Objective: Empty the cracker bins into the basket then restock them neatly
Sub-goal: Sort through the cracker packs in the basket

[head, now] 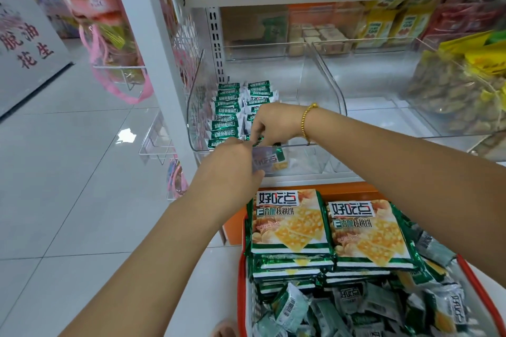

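Left grip [232, 157]: fingers curled on small cracker packet [269, 162], long axis left-right, at front lip of clear bin [195, 96]; inside or outside front wall, cannot tell. Right grip [273, 124]: touching, just beyond, nearer the rows; fingertips curled down, hold itself hidden. Beyond-left of both: upright rows [227, 115] along bin's left side. Judged next: tip packet upright, slot at row's near end. Basket [241, 295]: near, below-right, heaped with stock.

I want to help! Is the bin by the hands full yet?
Partly full: green packets line the bin's left side; its right side is bare.
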{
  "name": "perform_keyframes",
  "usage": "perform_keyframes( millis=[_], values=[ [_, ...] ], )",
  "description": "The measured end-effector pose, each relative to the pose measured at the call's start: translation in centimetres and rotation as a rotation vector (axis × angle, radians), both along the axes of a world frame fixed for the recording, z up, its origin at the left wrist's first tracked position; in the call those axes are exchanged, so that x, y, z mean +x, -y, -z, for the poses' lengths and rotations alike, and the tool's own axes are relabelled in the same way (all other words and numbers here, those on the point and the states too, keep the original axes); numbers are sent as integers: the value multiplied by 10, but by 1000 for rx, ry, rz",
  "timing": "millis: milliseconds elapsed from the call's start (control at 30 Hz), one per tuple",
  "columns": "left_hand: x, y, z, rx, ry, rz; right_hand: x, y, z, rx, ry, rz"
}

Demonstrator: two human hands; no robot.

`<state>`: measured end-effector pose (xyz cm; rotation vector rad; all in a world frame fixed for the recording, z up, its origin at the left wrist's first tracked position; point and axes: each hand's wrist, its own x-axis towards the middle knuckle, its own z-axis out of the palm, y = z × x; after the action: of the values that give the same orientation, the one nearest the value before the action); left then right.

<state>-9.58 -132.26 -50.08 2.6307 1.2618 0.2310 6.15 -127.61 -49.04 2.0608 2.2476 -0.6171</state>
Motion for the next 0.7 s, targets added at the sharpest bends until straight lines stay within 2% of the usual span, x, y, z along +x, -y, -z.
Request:
perform_keyframes(
  millis=[200,300,400,500,600,700],
  values=[
    [-3,-2,8,-7,17,95,17,12,4,31,-76,139],
    [-1,-4,11,-4,0,145,29,20,2,34,-138,286],
    [1,-6,13,1,15,141,31,21,4,-144,-81,415],
    [2,-7,13,2,8,138,27,14,14,-272,-307,525],
    [2,-9,13,6,5,164,22,7,21,-330,-465,603],
    [5,-13,14,1,7,160,17,-1,20,-470,-625,641]
  ],
)
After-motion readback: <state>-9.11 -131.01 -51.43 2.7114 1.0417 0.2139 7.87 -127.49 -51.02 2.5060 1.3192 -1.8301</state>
